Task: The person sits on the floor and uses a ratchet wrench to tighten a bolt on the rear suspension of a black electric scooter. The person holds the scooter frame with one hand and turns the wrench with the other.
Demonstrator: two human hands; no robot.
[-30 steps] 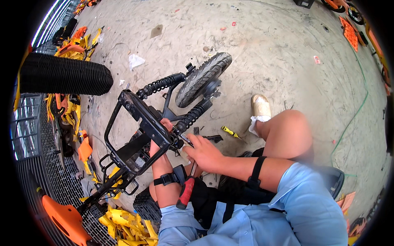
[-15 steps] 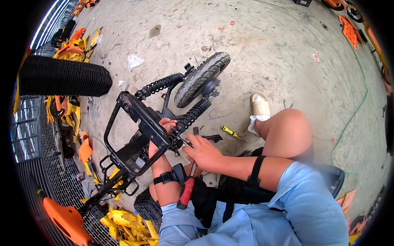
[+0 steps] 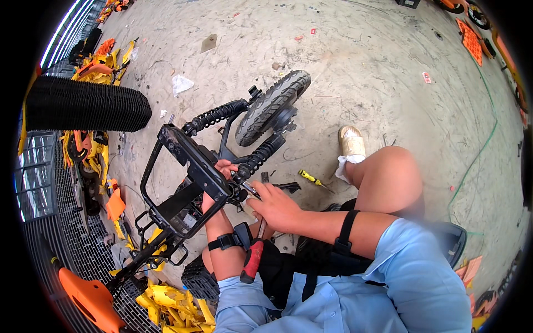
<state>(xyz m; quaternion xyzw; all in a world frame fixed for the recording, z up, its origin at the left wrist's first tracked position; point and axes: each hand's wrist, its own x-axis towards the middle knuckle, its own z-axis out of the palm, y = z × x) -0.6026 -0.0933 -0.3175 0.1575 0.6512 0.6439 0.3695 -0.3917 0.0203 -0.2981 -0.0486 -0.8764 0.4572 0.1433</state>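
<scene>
Right hand (image 3: pixel 276 208): fingers curled tight round a shiny metal tool (image 3: pixel 251 190), its tip at the near right corner of the black frame (image 3: pixel 210 182). Red-and-black-handled tool (image 3: pixel 253 261) slants below that hand, smooth shaft, grip rounded; whether the fingers hold it too, can't tell. Left hand (image 3: pixel 224 167): behind the same frame corner, fingers bent, partly hidden; can't tell what they pinch. Frame itself: dark painted metal, scuffed and dusty, flat drilled crosspiece, bent round tubes forming an open loop; tilted, ahead of the person and to the left. Near shock absorber (image 3: pixel 260 160), black coil spring, runs from the frame's near right corner to the wheel (image 3: pixel 273 108); far shock absorber (image 3: pixel 216 116) matches, off the far corner. Wheel is beyond the frame, to its right, chunky-tread black rubber, dusty. Yellow-handled screwdriver (image 3: pixel 310 177) on rough grey concrete floor (image 3: pixel 388 83), right of frame. Left of frame, well apart: ribbed black stack (image 3: pixel 89 104). Nearer than the frame, to its left: curved orange panel (image 3: pixel 89 297), jagged glossy yellow plastic pieces (image 3: pixel 169 305).
</scene>
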